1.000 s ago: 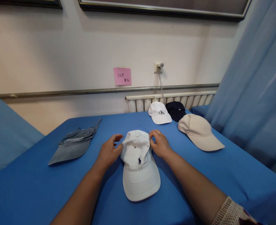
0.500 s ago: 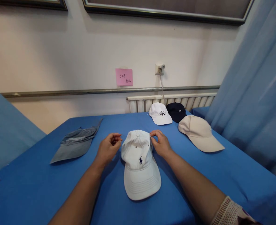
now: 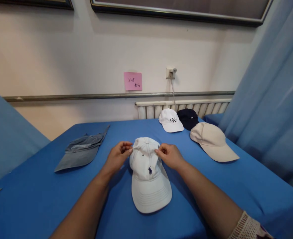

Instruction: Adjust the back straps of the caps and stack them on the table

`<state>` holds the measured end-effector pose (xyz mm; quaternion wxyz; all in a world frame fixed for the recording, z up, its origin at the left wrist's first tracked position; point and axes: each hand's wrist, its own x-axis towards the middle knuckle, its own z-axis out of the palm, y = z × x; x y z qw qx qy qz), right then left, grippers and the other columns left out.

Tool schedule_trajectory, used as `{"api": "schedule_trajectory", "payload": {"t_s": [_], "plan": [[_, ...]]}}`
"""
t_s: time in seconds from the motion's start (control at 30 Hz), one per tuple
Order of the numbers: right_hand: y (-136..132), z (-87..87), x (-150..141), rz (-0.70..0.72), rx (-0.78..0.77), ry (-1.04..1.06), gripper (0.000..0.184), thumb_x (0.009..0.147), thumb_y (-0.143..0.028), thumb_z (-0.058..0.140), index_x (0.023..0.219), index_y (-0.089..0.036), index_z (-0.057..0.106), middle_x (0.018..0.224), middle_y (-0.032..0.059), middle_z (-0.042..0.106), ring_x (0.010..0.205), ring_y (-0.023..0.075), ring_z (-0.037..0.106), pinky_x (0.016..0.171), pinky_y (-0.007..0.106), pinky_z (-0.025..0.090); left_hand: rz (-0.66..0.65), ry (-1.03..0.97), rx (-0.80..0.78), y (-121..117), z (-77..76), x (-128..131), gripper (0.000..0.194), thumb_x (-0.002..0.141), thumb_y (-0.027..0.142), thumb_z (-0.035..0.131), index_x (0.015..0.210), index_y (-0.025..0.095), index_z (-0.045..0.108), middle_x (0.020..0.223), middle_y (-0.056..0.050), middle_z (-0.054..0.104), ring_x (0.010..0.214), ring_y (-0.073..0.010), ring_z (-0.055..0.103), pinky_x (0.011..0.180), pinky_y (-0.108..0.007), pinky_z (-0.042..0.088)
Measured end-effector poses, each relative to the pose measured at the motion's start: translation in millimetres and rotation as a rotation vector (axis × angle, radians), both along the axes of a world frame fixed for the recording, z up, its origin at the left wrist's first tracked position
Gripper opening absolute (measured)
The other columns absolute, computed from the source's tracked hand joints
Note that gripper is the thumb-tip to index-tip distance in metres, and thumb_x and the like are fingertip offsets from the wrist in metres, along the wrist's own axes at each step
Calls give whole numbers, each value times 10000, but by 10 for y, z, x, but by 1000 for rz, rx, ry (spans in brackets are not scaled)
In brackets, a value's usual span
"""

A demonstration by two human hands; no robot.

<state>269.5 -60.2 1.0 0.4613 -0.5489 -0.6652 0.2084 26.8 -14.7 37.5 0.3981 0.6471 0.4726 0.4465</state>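
Observation:
A pale baseball cap [image 3: 146,172] with a small dark horse-rider emblem lies in front of me, its brim pointing towards me. My left hand [image 3: 119,155] is at the left side of its crown, thumb and fingertips closed on the fabric. On the opposite side, my right hand [image 3: 170,155] pinches the crown, with the thumb on the front and the other fingers curled behind. Parts of the fingertips are hidden by the cap and by the hands themselves.
A crumpled grey cap [image 3: 80,151] lies to the left on the blue cloth [image 3: 37,205]. At the back right are a white cap [image 3: 170,121], a navy cap [image 3: 187,119] and a beige cap [image 3: 212,142]. A radiator [image 3: 151,111] and blue curtains [image 3: 268,99] border the table.
My left hand has moved right, onto the cap's crown. My right thumb has shifted lower and inward on its side. The crown's top has creased slightly; the other caps stay put.

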Motion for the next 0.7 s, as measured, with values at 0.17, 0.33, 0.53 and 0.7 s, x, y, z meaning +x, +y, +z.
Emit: {"api": "schedule_trajectory", "payload": {"t_s": [0.17,0.33,0.53,0.7], "plan": [[47,-89,-20,88,-2,150,278,843,-417,570,652,-215,564,555,-48,539,550,124,480,556,238,355,-51,-249,-211,13,-6,-2,399,591,373,807,884,182,614,754,-28,677,676,-171,642,662,-307,513],[125,-127,-13,87,-25,245,335,807,-485,608,629,-207,550,527,-58,486,518,111,423,530,234,343,-21,-144,-130,31,-31,-7,372,584,360,807,861,171,645,747,-33,676,700,-185,646,669,-316,521],[-79,36,-10,-80,-78,522,438,801,-569,583,574,-207,487,495,-50,450,467,103,414,471,238,337,5,-139,-148,13,-14,-7,321,597,315,761,857,161,654,735,-42,673,679,-189,640,644,-315,508],[-928,-33,-141,-27,-434,907,507,753,-654,626,648,-162,569,485,-37,487,368,67,377,352,203,251,11,-147,-162,1,-2,-3,331,610,329,746,873,152,650,745,-37,668,669,-179,619,635,-299,487]]}}
